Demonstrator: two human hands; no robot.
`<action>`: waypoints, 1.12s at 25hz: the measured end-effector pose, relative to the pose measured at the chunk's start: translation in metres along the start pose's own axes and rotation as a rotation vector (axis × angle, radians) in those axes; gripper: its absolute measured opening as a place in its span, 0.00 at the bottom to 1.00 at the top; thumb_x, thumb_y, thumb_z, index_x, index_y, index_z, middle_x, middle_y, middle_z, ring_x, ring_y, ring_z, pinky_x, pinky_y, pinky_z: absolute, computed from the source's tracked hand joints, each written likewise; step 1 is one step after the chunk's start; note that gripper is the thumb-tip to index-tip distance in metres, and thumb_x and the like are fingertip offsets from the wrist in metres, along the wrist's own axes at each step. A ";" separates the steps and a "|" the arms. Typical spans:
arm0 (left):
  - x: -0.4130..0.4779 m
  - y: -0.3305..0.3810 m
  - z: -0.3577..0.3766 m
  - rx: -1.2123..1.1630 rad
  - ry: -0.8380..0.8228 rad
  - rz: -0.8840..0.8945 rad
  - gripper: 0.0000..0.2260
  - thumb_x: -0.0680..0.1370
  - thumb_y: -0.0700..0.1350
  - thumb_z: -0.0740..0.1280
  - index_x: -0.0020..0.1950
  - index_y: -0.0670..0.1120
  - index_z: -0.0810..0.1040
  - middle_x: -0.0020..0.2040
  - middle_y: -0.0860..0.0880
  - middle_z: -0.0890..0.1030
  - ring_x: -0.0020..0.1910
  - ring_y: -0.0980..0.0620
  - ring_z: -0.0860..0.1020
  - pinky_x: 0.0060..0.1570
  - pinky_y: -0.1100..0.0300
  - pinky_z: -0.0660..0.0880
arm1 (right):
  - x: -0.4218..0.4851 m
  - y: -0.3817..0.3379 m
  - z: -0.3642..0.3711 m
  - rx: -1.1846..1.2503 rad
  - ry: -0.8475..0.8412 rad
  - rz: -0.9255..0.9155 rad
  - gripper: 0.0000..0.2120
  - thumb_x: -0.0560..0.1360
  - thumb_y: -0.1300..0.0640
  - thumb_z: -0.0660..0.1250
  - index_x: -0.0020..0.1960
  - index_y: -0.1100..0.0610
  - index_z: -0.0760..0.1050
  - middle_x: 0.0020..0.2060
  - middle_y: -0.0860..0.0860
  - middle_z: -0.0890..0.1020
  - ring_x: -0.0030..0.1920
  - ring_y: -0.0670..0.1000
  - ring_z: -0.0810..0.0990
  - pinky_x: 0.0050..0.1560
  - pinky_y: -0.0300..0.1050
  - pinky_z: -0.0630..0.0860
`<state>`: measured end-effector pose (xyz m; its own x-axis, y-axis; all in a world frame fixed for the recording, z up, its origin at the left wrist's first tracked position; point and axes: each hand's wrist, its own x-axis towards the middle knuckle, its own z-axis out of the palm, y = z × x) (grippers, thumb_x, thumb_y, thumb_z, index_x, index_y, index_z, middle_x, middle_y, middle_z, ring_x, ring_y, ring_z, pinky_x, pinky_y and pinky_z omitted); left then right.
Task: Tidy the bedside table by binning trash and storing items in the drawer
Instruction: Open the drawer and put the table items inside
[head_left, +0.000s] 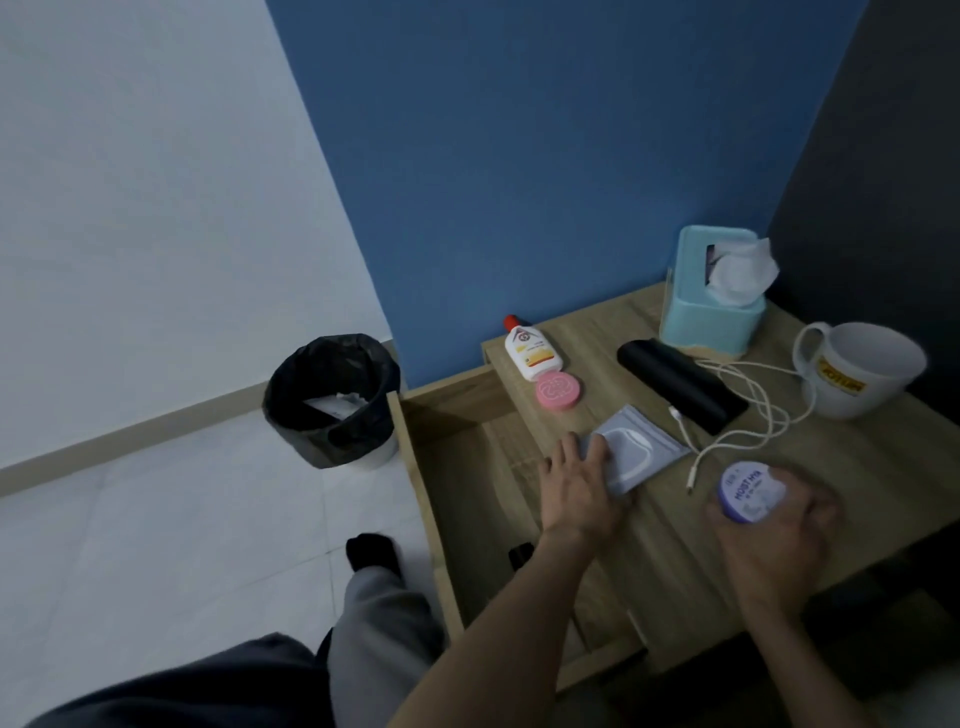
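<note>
My left hand (576, 488) lies flat with fingers spread on the corner of a grey zip pouch (639, 449) at the left edge of the wooden bedside table (857, 467). My right hand (779, 530) grips a round purple-lidded jar (748, 493) near the table's front. The drawer (467, 467) stands pulled out to the left of the tabletop. A bin with a black liner (332, 400) sits on the floor further left, with some paper inside.
On the table lie a white lotion bottle with a red cap (530, 351), a pink round case (558, 391), a black case (680, 384), a white cable (748, 410), a teal tissue box (714, 301) and a white mug (857, 369). My leg (374, 597) is below the drawer.
</note>
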<state>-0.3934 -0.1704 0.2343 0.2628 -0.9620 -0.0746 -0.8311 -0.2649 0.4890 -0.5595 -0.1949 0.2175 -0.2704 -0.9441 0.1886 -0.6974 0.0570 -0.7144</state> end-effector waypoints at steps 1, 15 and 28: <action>-0.007 -0.003 -0.002 0.005 -0.002 -0.010 0.23 0.70 0.53 0.69 0.62 0.51 0.65 0.65 0.45 0.65 0.64 0.44 0.65 0.65 0.48 0.63 | -0.012 -0.003 -0.003 0.000 -0.013 -0.005 0.36 0.59 0.58 0.78 0.61 0.57 0.64 0.61 0.65 0.67 0.60 0.66 0.68 0.56 0.62 0.72; -0.077 -0.073 0.007 -0.590 0.158 -0.646 0.26 0.74 0.51 0.66 0.68 0.54 0.58 0.72 0.45 0.55 0.70 0.45 0.62 0.67 0.50 0.68 | -0.116 -0.097 0.052 0.079 -0.615 -0.251 0.38 0.64 0.64 0.75 0.70 0.63 0.62 0.68 0.64 0.64 0.67 0.64 0.65 0.65 0.59 0.65; -0.026 -0.132 0.052 -0.508 0.151 -0.853 0.29 0.79 0.45 0.61 0.76 0.44 0.52 0.77 0.41 0.55 0.75 0.42 0.58 0.73 0.49 0.58 | -0.084 -0.078 0.198 -0.056 -0.743 0.028 0.33 0.69 0.67 0.69 0.70 0.57 0.60 0.65 0.63 0.71 0.64 0.63 0.70 0.61 0.57 0.69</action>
<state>-0.3162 -0.1136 0.1265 0.7615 -0.4361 -0.4795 -0.0375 -0.7682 0.6391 -0.3507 -0.1839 0.1238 0.2175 -0.9117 -0.3486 -0.7350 0.0820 -0.6731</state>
